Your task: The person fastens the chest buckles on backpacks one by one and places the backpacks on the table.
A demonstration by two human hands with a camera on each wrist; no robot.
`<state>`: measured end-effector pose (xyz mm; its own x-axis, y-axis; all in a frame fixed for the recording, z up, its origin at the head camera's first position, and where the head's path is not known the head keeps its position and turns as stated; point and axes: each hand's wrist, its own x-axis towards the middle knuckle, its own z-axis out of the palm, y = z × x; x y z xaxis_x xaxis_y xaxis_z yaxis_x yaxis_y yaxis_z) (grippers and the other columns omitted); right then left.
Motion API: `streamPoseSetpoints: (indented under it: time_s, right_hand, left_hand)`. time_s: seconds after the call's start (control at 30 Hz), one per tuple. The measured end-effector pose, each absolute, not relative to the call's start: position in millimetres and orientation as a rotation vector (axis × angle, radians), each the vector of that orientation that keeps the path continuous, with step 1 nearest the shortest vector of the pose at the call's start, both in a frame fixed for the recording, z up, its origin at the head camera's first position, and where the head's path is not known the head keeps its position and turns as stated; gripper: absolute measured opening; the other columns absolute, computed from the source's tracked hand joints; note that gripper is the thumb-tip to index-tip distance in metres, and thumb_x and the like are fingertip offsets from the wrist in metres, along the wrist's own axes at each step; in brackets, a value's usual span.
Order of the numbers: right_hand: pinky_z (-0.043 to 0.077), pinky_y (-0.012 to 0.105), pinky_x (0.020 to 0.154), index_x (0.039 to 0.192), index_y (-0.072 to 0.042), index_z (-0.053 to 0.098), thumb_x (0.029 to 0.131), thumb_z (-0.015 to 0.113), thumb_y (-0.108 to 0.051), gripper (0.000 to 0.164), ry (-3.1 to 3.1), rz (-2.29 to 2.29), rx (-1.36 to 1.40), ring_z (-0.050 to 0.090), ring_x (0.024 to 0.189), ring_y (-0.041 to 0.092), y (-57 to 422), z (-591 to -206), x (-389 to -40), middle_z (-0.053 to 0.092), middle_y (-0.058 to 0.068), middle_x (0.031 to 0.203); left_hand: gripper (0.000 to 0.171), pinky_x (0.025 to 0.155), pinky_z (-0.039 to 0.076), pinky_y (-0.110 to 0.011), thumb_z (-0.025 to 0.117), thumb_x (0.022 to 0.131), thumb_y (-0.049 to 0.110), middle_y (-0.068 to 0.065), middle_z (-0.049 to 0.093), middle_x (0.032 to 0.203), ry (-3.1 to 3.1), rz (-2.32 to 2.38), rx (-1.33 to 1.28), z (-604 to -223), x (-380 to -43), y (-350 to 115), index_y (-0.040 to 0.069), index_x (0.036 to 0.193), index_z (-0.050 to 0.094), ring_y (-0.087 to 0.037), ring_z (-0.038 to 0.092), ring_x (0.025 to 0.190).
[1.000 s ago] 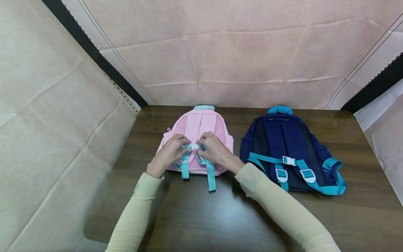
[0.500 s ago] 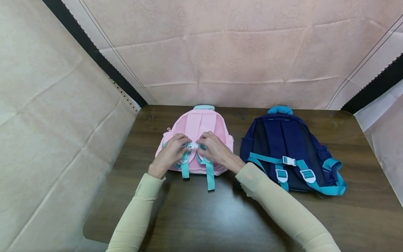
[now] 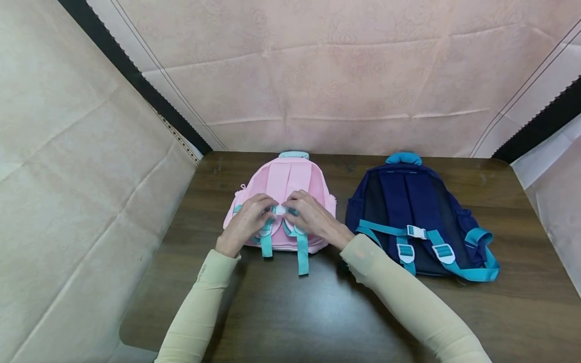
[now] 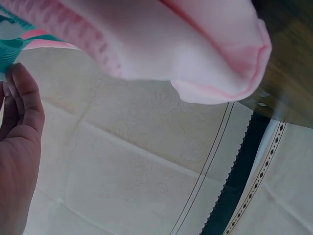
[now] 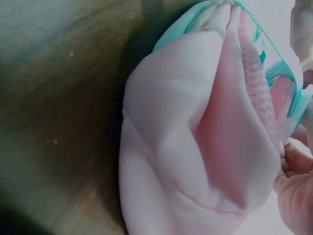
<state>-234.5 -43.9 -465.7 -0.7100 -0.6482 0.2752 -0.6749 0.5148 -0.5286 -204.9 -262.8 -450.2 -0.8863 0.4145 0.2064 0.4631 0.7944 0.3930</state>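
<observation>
A small pink backpack (image 3: pixel 290 176) lies on the table with its shoulder straps facing up. Across its lower middle is a white buckle (image 3: pixel 281 209) on turquoise webbing, partly hidden by fingers. My left hand (image 3: pixel 247 220) pinches the buckle's left end, and my right hand (image 3: pixel 313 216) its right end; both have thumb and fingers bent. Two turquoise strap ends (image 3: pixel 303 257) hang toward the front. In the left wrist view the fingertips meet turquoise webbing (image 4: pixel 7 54). The right wrist view shows the bag's pink side (image 5: pixel 166 112), with the hand (image 5: pixel 296 196) at the right edge.
A navy backpack (image 3: pixel 410 191) lies to the right, its white buckle (image 3: pixel 416 232) joined across turquoise straps. Both bags rest on a dark wooden table (image 3: pixel 281 317). Pale patterned cloth (image 3: pixel 345 91) hangs behind and at the sides.
My left hand has shifted slightly right, toward the right hand. The dark gaps seen in the pink backpack's white buckle earlier no longer show. The navy backpack has stayed in place.
</observation>
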Motion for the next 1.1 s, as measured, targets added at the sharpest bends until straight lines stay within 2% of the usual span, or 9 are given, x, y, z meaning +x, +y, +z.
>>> streamPoseSetpoints:
  time_s: [0.37, 0.67, 0.97, 1.1]
  right_hand:
    - [0.062, 0.039, 0.1, 0.127, 0.0, 0.08, 0.101, 0.08, -0.017, 0.031, -2.71, 0.968, 1.155, 0.068, 0.11, 0.026, -44.3, -464.8, -232.4, 0.078, 0.015, 0.119]
    - [0.063, 0.04, 0.104, 0.131, -0.002, 0.079, 0.099, 0.082, -0.022, 0.037, -2.797, 0.983, 1.04, 0.068, 0.115, 0.027, -34.5, -464.4, -227.7, 0.078, 0.015, 0.127]
    - [0.063, 0.045, 0.105, 0.134, 0.0, 0.076, 0.101, 0.08, -0.025, 0.042, -2.854, 0.971, 0.877, 0.067, 0.12, 0.032, -9.9, -464.2, -218.9, 0.076, 0.018, 0.131]
    - [0.063, 0.045, 0.103, 0.139, -0.001, 0.073, 0.101, 0.079, -0.028, 0.047, -2.886, 0.979, 0.784, 0.063, 0.124, 0.032, 4.7, -461.7, -213.6, 0.073, 0.019, 0.138]
  left_hand:
    - [0.027, 0.1, 0.065, -0.044, 0.086, 0.092, 0.001, -0.015, 0.077, 0.118, -2.886, -0.708, -0.703, -448.8, -208.6, -262.4, -0.001, 0.118, 0.079, -0.028, 0.072, 0.108]
    - [0.019, 0.091, 0.065, -0.043, 0.083, 0.093, 0.001, -0.014, 0.077, 0.112, -2.908, -0.683, -0.681, -451.4, -210.2, -261.4, 0.0, 0.112, 0.081, -0.025, 0.07, 0.097]
    - [0.02, 0.097, 0.064, -0.046, 0.083, 0.093, 0.005, -0.011, 0.077, 0.115, -2.947, -0.705, -0.646, -455.7, -206.0, -267.7, 0.003, 0.113, 0.082, -0.026, 0.07, 0.103]
    - [0.023, 0.097, 0.064, -0.046, 0.086, 0.092, 0.013, -0.009, 0.077, 0.113, -2.937, -0.724, -0.625, -457.5, -203.2, -269.2, 0.005, 0.113, 0.082, -0.024, 0.07, 0.103]
